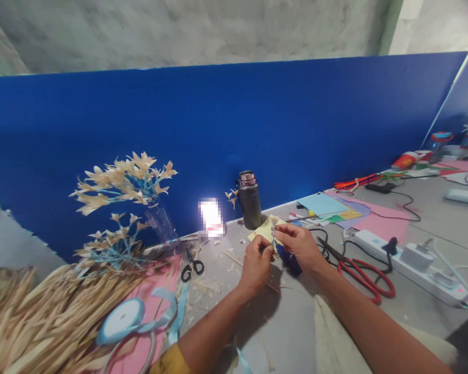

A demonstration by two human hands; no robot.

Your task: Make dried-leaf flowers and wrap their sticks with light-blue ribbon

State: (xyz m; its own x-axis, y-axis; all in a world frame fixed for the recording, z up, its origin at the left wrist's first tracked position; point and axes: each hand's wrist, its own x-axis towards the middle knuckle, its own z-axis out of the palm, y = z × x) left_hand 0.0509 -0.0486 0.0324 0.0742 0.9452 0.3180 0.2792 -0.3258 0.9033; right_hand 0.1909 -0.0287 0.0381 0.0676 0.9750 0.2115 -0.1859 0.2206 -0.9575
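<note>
My left hand and my right hand meet over the grey table, both with fingers pinched. Between them they hold a thin light-blue ribbon strand that stands upright. A pale yellow paper sheet lies just behind the fingers. A dark blue object sits under my right hand; what it is I cannot make out.
A dark metal flask stands by the blue partition. Small black scissors, a light-blue ribbon spool, dried straw and a vase of straw flowers lie left. Red-handled scissors, a power strip and coloured papers lie right.
</note>
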